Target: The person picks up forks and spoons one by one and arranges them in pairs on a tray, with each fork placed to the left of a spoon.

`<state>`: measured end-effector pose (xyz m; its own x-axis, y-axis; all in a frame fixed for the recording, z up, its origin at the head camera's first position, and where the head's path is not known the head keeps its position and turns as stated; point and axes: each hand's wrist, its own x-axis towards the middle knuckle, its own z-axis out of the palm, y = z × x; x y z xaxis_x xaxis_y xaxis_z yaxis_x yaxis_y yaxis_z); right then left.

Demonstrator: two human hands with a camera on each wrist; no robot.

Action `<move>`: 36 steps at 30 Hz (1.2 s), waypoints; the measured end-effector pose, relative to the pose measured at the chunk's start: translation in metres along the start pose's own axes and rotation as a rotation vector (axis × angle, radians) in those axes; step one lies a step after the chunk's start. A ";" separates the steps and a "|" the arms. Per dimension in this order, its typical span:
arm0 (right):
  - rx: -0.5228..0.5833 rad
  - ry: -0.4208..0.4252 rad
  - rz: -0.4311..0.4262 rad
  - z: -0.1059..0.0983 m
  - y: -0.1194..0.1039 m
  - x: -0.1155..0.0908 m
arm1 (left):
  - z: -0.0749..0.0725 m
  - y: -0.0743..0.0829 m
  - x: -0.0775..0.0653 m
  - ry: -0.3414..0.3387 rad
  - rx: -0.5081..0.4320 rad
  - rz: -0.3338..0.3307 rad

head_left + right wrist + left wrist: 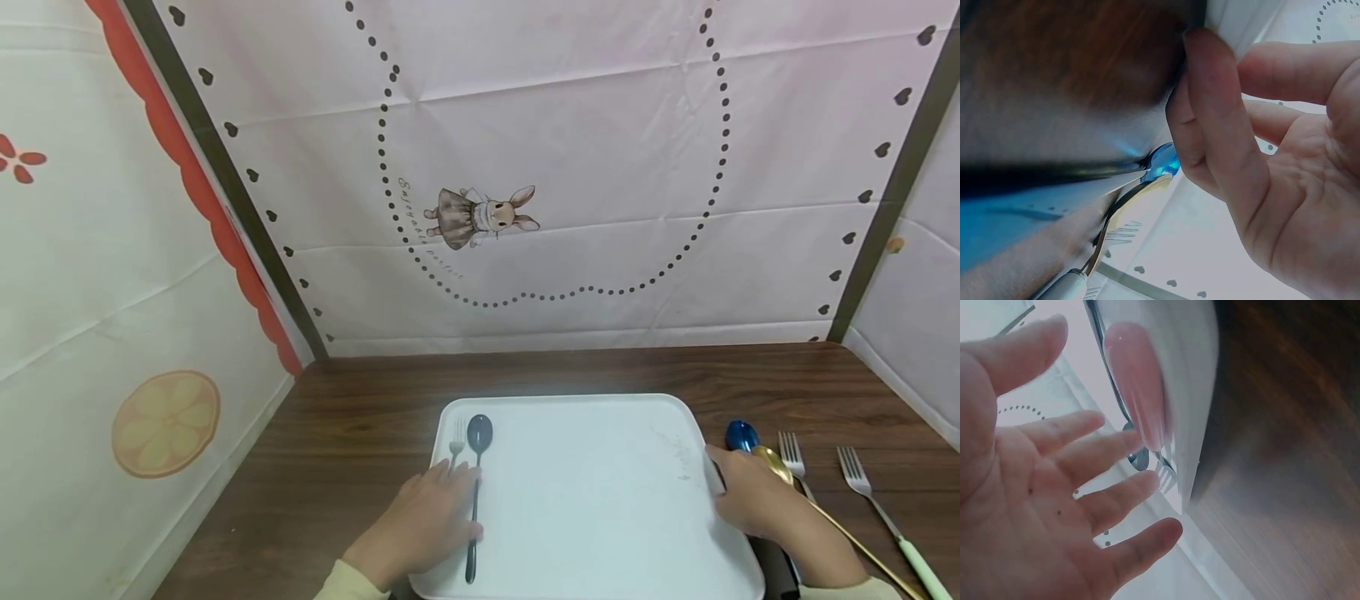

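A white tray point(600, 500) lies on the wooden table. On its left side, a dark spoon point(480, 435) and a pink-handled fork point(1135, 384) lie side by side. My left hand point(427, 521) is spread over these two, fingers apart and loosely straight; in the head view it covers the fork's handle and part of the spoon's. At the tray's right edge, my right hand point(757, 496) grips the rim, with the fingers point(1216, 106) curled against its side and the thumb over it.
Right of the tray lie a blue spoon point(741, 435), a gold spoon point(772, 462), a fork point(791, 454) and a green-handled fork point(855, 471), partly behind my right forearm. Printed cloth walls point(600, 167) close off the table point(360, 433) at the back and sides.
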<state>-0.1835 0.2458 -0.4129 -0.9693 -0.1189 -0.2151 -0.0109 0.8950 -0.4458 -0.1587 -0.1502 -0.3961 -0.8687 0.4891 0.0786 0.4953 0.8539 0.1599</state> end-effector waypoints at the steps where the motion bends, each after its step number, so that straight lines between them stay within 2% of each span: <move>1: -0.001 -0.004 0.002 0.000 0.000 0.000 | 0.000 0.000 0.001 0.027 0.004 -0.001; 4: -0.003 -0.006 0.002 0.000 0.000 0.001 | 0.000 -0.003 0.002 0.099 -0.007 -0.019; 7: -0.002 -0.002 -0.002 0.000 0.001 0.001 | 0.002 -0.006 0.002 0.125 -0.064 -0.065; 15: 0.014 0.017 -0.015 0.001 0.001 0.000 | 0.002 -0.012 0.003 0.187 -0.078 -0.129; 19: 0.009 0.015 -0.012 0.000 0.000 -0.001 | 0.001 -0.014 0.005 0.182 -0.053 -0.172; 25: 0.001 0.008 -0.008 -0.001 -0.002 -0.001 | 0.000 -0.017 0.006 0.173 -0.073 -0.245; 36: -0.003 0.010 -0.010 -0.002 -0.004 -0.002 | 0.001 -0.025 0.007 0.163 -0.064 -0.256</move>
<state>-0.1818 0.2433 -0.4086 -0.9716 -0.1231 -0.2020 -0.0208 0.8951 -0.4454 -0.1774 -0.1676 -0.4007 -0.9579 0.2205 0.1839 0.2633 0.9300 0.2565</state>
